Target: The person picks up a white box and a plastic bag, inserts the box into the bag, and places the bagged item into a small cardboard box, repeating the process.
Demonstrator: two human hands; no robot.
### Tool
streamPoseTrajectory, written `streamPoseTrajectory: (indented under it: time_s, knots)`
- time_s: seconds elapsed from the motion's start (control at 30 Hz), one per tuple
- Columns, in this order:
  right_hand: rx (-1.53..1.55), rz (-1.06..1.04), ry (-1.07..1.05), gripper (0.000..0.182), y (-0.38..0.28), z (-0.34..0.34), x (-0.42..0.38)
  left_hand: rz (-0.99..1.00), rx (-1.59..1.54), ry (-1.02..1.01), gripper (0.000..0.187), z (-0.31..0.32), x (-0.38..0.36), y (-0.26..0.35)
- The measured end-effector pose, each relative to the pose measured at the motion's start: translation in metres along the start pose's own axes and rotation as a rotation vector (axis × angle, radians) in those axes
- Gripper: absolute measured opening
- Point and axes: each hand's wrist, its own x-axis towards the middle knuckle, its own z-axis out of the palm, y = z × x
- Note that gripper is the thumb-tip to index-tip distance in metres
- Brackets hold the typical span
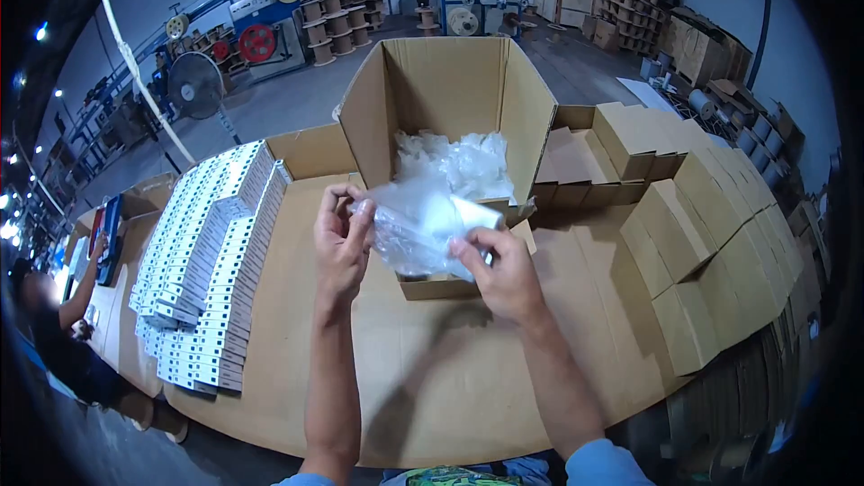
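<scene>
Between both hands, above the table, hangs a clear plastic bag point(402, 236). My left hand point(342, 238) pinches its left end between thumb and fingers. My right hand point(500, 274) grips the bag's right side, thumb on top, close to a white object point(472, 215) that is blurred by motion. Below the bag, a small open cardboard box point(430, 290) shows its front edge, the rest mostly hidden. Just beyond the hands stands a large open carton point(450, 81) with a heap of crumpled clear plastic bags point(459, 162) inside.
Stacked small white boxes point(202, 243) fill the table's left side. Brown cardboard boxes point(711, 243) are piled at the right, with open ones point(576, 157) beside the carton. Another person point(76, 333) works at the far left. A fan point(193, 85) stands behind the white boxes.
</scene>
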Motion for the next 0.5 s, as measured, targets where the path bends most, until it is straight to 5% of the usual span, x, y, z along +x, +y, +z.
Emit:
streamPoseTrajectory:
  time_s: [0.07, 0.13, 0.17, 0.2, 0.23, 0.33, 0.5]
  knots:
    - [0.146, 0.231, 0.001, 0.029, 0.017, 0.014, -0.046, 0.060, 0.085, 0.155, 0.014, -0.012, -0.019, -0.025]
    - [0.149, 0.241, 0.129, 0.030, 0.021, 0.028, -0.085, -0.097, -0.078, 0.210, 0.019, 0.002, -0.060, -0.029]
    - [0.164, 0.267, 0.175, 0.029, 0.026, 0.036, -0.103, -0.217, -0.320, 0.189, 0.026, 0.006, -0.082, -0.038]
    - [0.179, 0.290, 0.224, 0.028, 0.033, 0.044, -0.119, -0.252, -0.283, 0.111, 0.047, 0.003, -0.113, -0.055]
    - [0.194, 0.321, 0.275, 0.027, 0.037, 0.050, -0.137, -0.285, -0.220, 0.110, 0.048, 0.008, -0.139, -0.065]
    - [0.102, 0.417, 0.238, 0.026, 0.038, 0.056, -0.179, -0.309, 0.193, 0.009, 0.020, 0.013, -0.186, -0.063]
    - [0.306, 0.424, 0.223, 0.027, 0.051, 0.044, -0.207, -0.397, 0.241, -0.008, 0.013, 0.005, -0.223, -0.064]
